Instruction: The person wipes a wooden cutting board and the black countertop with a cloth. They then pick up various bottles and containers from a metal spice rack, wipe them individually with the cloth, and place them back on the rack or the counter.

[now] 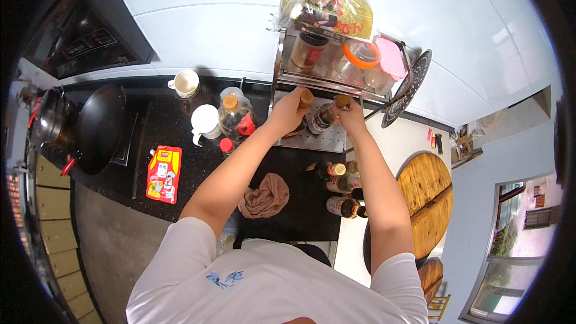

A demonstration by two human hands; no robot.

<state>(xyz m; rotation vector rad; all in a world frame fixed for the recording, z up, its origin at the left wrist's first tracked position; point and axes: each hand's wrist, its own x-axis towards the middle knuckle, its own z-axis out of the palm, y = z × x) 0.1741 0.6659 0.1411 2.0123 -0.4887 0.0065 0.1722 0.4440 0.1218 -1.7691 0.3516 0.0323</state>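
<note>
Both my arms reach forward to the lower shelf of a metal rack [318, 140]. My left hand [287, 114] is closed around a bottle with an orange-brown cap [306, 97]; the hand hides most of that bottle's body. Beside it, my right hand [354, 119] grips a dark glass sauce bottle [321, 120] near its brown cap. This bottle leans, and its base is over the perforated shelf. On the rack's upper shelf are a jar of seasoning [308, 51], an orange-lidded clear jar [359, 63] and a pink-lidded container [390, 59].
Several sauce bottles [342, 207] stand at the black counter's right edge. A crumpled brown cloth [264, 197] lies nearer me. Leftward are a large oil bottle [231, 121], white mug [205, 121], red-yellow pouch [164, 174] and black wok [101, 129]. Round wooden boards [426, 195] sit right.
</note>
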